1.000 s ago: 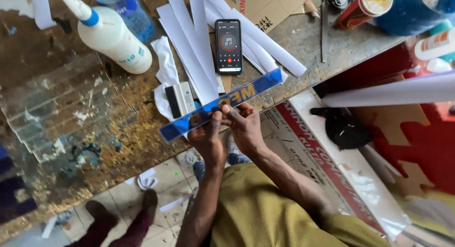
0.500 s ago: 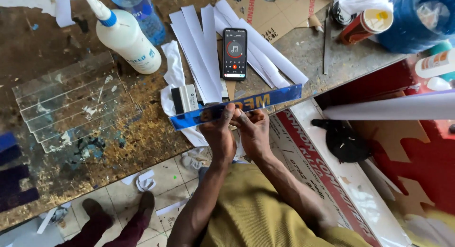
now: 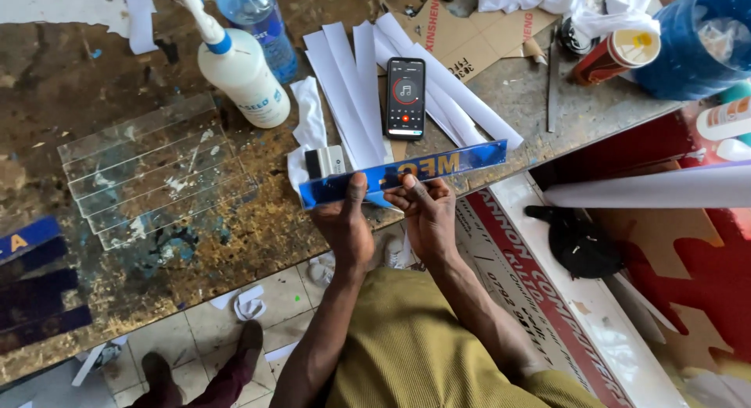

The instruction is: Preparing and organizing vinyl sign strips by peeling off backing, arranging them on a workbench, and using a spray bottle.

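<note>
Scuffed, paint-flecked tabletop here, proper workshop mess. Both hands are on a long blue strip with yellow lettering on it, held level right over the near edge of the tabletop.

The left hand comes up from below with its thumb pressed on the strip's face near the left-middle, so that grip is closed on the strip. The right hand sits just beside it, fingertips pinched at the lower edge around the middle. Looks like it's picking at a film or backing there, though it's too small to say for sure whether anything has lifted yet. So I'd judge the step in hand is working the edge of that strip, peeling or smoothing, and still early on.

Stuff around it: a stack of clear acrylic strips lies to the left, a white squeeze bottle with a blue collar stands behind them, and a phone lies on a fan of white paper strips just past the blue one. A small scraper-like block sits touching the strip's left end.

Next move, I reckon, calls for a steady left hold while the right fingers get a clean purchase on the edge, pulling slowly so the strip doesn't flex or knock the phone.
</note>
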